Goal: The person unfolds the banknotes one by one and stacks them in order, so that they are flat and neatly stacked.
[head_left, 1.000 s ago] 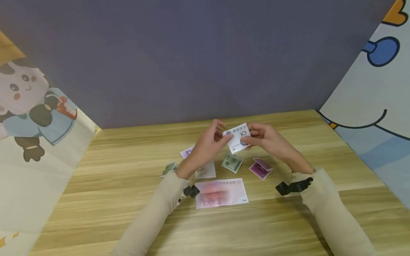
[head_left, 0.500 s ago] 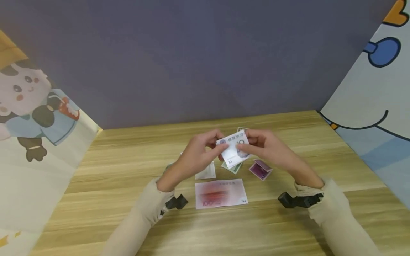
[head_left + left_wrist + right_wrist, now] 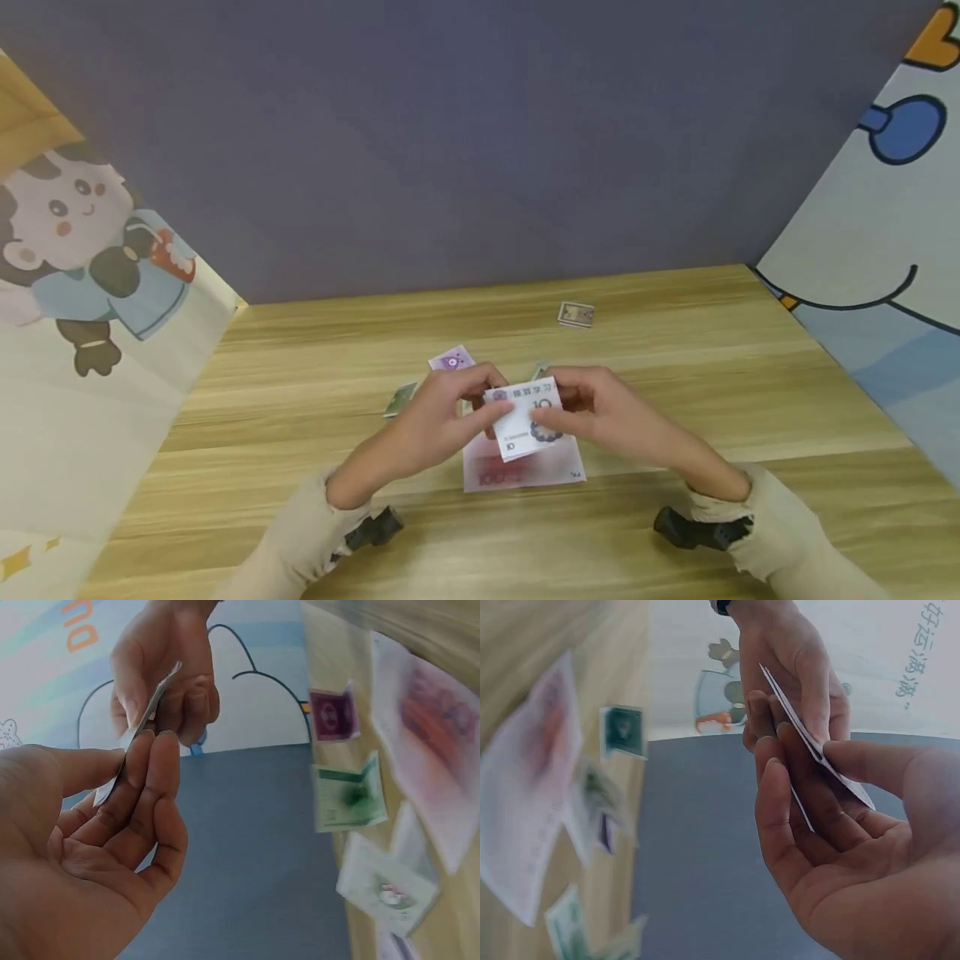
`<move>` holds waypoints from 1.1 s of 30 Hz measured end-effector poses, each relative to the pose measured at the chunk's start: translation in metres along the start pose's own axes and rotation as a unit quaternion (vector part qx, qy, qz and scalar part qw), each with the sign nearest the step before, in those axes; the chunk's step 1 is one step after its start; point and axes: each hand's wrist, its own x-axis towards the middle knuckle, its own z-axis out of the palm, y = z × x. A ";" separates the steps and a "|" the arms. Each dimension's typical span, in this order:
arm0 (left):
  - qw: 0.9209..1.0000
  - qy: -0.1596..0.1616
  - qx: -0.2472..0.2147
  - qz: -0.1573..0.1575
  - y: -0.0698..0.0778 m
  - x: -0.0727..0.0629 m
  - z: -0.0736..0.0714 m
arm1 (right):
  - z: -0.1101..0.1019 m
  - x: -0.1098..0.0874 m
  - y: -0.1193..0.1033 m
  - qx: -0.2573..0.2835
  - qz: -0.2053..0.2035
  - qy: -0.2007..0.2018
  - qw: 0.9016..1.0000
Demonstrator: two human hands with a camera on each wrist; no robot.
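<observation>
A green note (image 3: pixel 400 400) lies just past the left hand (image 3: pixel 438 417), whose thumb and fingers pinch one side of a white 10 note (image 3: pixel 521 440), held up off the table (image 3: pixel 300 358); the right hand (image 3: pixel 618 417) pinches the other side.

Printed blue-violet over white on the 10 banknote (image 3: pixel 521 435), red over pink on the 100 banknote (image 3: pixel 531 472).

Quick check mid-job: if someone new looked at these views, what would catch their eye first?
Probably the white note marked 10, pinched between the left hand and right hand in the middle of the head view. Next, the larger pink note on the table, partly hidden behind it. Then the cartoon figure on the left wall.
</observation>
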 end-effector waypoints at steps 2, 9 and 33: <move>1.000 -0.003 0.006 -0.006 -0.003 -0.001 0.002 | 0.003 -0.001 0.004 -0.012 0.012 0.005 1.000; 1.000 0.004 0.002 -0.017 -0.009 -0.001 0.002 | 0.003 -0.003 0.013 -0.009 0.004 0.032 0.999; 1.000 0.003 -0.011 -0.017 -0.013 0.002 0.004 | -0.005 0.004 0.021 0.108 0.104 0.020 0.989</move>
